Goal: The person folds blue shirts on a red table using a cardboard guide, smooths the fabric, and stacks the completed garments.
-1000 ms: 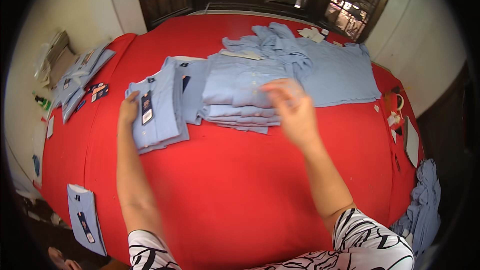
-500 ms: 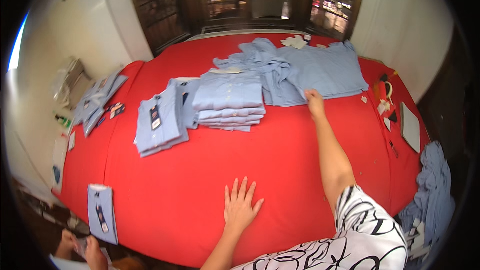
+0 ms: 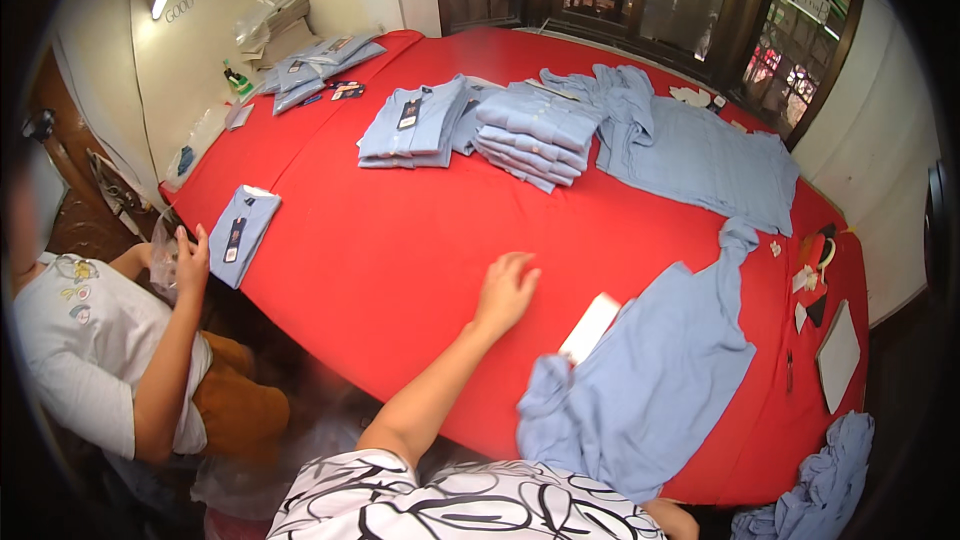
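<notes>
My left hand (image 3: 508, 290) is over the middle of the red-covered table (image 3: 360, 250), with its fingers loosely bent, apart, and nothing in them. To its right, a light blue shirt (image 3: 660, 370) lies loosely spread on the near side of the table, one end toward my body. A white card-like piece (image 3: 590, 328) shows at this shirt's left edge. Only a small part of my right arm appears at the lower edge, beside the shirt; the right hand itself cannot be seen.
Folded blue shirts (image 3: 535, 130) are stacked beyond my left hand, next to tagged ones (image 3: 405, 125). Unfolded shirts (image 3: 700, 155) lie far right. At left, another person (image 3: 110, 350) handles clear plastic near a folded shirt (image 3: 243, 235). A white board (image 3: 838, 355) lies at the right edge.
My view has turned left. A loose blue shirt now lies at the near right, and my right hand has gone out of sight. My left hand's flat, spread fingers are now bent.
</notes>
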A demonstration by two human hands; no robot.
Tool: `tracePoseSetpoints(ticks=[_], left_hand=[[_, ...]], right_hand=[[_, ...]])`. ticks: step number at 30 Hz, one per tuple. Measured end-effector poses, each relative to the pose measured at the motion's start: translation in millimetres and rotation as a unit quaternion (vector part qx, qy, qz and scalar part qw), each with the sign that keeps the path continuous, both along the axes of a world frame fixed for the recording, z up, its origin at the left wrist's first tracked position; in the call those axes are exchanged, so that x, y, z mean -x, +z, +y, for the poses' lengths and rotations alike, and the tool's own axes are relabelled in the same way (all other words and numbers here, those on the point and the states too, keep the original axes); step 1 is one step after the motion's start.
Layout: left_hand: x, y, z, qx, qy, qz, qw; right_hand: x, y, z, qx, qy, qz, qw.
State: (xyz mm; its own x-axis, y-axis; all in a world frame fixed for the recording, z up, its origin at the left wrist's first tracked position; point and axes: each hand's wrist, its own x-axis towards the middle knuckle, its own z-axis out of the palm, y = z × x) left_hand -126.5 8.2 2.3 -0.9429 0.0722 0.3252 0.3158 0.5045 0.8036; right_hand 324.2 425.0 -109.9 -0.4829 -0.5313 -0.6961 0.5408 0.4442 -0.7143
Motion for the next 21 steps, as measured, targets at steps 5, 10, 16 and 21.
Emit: tracePoseSetpoints(ticks=[5,10,16,21], left_hand=[[-83,-20,102,0.143,-0.161,0.065,0.974],[-157,-17,176,0.133,-0.25,0.14,0.949],[-199,-25,108,0.158,-0.108,0.105,0.976],[-273,15,80,0.185,-0.272,-0.109,0.938]], right_hand=[[27,164,-4,-0.52,-0.302,0.256,0.757],[121,129,-19,-0.359,-0.439,0.471,0.676],[196,97,-66,-0.391,-0.158,0.625,0.657],[231,114,-45,-0.272,-0.24,0.558,0.747]])
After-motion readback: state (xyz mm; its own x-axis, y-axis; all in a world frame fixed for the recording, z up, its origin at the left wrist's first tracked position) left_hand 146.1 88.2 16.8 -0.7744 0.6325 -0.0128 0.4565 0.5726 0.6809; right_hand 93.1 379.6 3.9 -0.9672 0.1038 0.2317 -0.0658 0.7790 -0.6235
